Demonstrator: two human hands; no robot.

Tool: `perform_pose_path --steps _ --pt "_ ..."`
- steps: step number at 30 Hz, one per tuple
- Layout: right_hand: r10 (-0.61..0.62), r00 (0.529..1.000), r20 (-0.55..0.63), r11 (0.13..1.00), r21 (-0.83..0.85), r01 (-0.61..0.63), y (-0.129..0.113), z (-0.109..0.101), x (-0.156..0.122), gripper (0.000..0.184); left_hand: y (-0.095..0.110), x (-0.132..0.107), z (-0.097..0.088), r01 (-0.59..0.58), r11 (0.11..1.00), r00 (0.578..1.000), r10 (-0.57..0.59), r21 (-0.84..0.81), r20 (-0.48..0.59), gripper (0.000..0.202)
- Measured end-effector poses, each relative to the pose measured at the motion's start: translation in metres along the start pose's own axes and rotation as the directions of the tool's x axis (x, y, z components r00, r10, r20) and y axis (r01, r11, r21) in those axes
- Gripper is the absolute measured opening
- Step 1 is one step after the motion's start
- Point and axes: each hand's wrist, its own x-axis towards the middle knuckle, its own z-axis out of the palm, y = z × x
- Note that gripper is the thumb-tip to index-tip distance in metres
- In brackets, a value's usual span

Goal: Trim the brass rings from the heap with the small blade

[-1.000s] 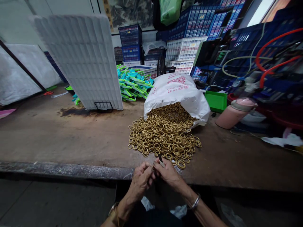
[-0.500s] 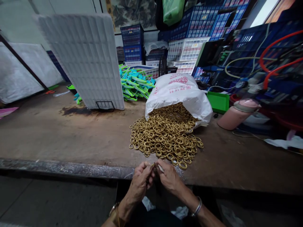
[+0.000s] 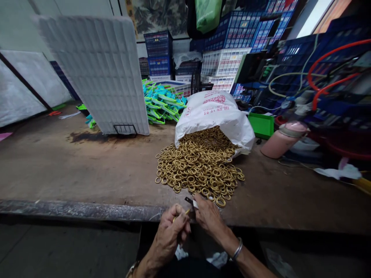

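My left hand (image 3: 171, 231) is closed in a pinch on a small brass ring (image 3: 180, 217), held at the near edge of the workbench. My right hand (image 3: 208, 216) is closed on a small dark tool (image 3: 189, 200) with a pale band, its tip pointing at the ring. The two hands touch each other. Just beyond them lies a heap of brass rings (image 3: 198, 166) spilling from a white sack (image 3: 214, 112) that lies on its side.
A white ribbed panel (image 3: 95, 69) stands propped at the back left of the wooden workbench (image 3: 72, 166). Green and blue plastic parts (image 3: 162, 102), a green tray (image 3: 261, 124), a pink flask (image 3: 282, 139), stacked crates (image 3: 223, 65) and hoses (image 3: 327, 73) crowd the back and right.
Both hands have dropped slightly toward me. The dark tool in my right hand now shows above the fingers, and the left pinch has turned the ring.
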Motion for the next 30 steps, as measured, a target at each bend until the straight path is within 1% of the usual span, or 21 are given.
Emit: perform_pose_path --steps 2,4,5,7,9,11,14,16,18,20,23,24,26,28,30 --pt "-0.016 0.998 -0.061 1.000 -0.015 0.015 -0.001 0.000 0.002 0.035 0.001 0.001 0.000 0.012 0.996 1.000 -0.012 -0.091 0.003 0.027" --pt "-0.028 0.992 -0.125 0.998 -0.060 0.021 -0.002 0.000 0.006 0.042 0.001 0.003 -0.001 0.020 0.992 1.000 -0.021 -0.123 -0.013 0.029" --pt "-0.018 0.988 -0.154 0.995 -0.105 0.002 -0.002 0.000 0.009 0.046 0.001 0.005 -0.001 0.027 0.993 0.999 -0.029 -0.119 -0.018 0.030" --pt "-0.010 0.988 -0.153 0.979 -0.201 -0.021 -0.002 0.000 0.014 0.051 0.001 0.008 -0.003 0.023 0.992 0.998 -0.029 -0.125 -0.051 0.030" --pt "0.007 0.993 -0.118 0.964 -0.263 -0.038 0.000 0.000 0.019 0.049 0.001 0.010 -0.006 0.022 0.986 0.997 -0.035 -0.166 -0.073 0.029" --pt "0.020 0.994 -0.106 0.959 -0.279 -0.049 0.002 0.001 0.022 0.044 0.001 0.011 -0.008 0.047 0.973 0.996 -0.063 -0.226 -0.068 0.026" --pt "0.022 0.989 -0.145 0.966 -0.254 -0.059 0.005 0.001 0.025 0.036 -0.001 0.013 -0.013 0.103 0.943 0.992 -0.123 -0.315 -0.042 0.027" --pt "0.031 0.986 -0.166 0.974 -0.218 -0.067 0.006 0.000 0.025 0.034 -0.002 0.015 -0.016 0.142 0.917 0.986 -0.165 -0.374 -0.031 0.024" --pt "0.046 0.984 -0.172 0.983 -0.167 -0.076 0.008 -0.002 0.026 0.033 -0.002 0.016 -0.016 0.163 0.892 0.981 -0.192 -0.421 -0.029 0.021" --pt "0.068 0.984 -0.167 0.993 -0.087 -0.084 0.010 -0.006 0.026 0.031 -0.001 0.018 -0.015 0.148 0.892 0.981 -0.187 -0.428 -0.051 0.021" --pt "0.111 0.978 -0.174 0.987 0.132 -0.089 0.016 -0.011 0.028 0.017 0.000 0.020 -0.012 0.117 0.924 0.984 -0.157 -0.365 -0.082 0.022" --pt "0.126 0.976 -0.175 0.972 0.221 -0.086 0.018 -0.012 0.029 0.014 0.001 0.021 -0.010 0.112 0.936 0.985 -0.148 -0.333 -0.085 0.023" --pt "0.161 0.972 -0.170 0.917 0.391 -0.083 0.023 -0.013 0.032 0.021 0.000 0.024 -0.007 0.106 0.960 0.988 -0.132 -0.260 -0.084 0.027" --pt "0.205 0.968 -0.142 0.843 0.528 -0.101 0.028 -0.013 0.035 0.027 -0.001 0.031 -0.004 0.074 0.981 0.992 -0.091 -0.177 -0.087 0.029" --pt "0.246 0.964 -0.101 0.762 0.635 -0.128 0.031 -0.012 0.037 0.028 -0.003 0.039 -0.001 0.021 0.997 0.994 -0.030 -0.080 -0.101 0.030"
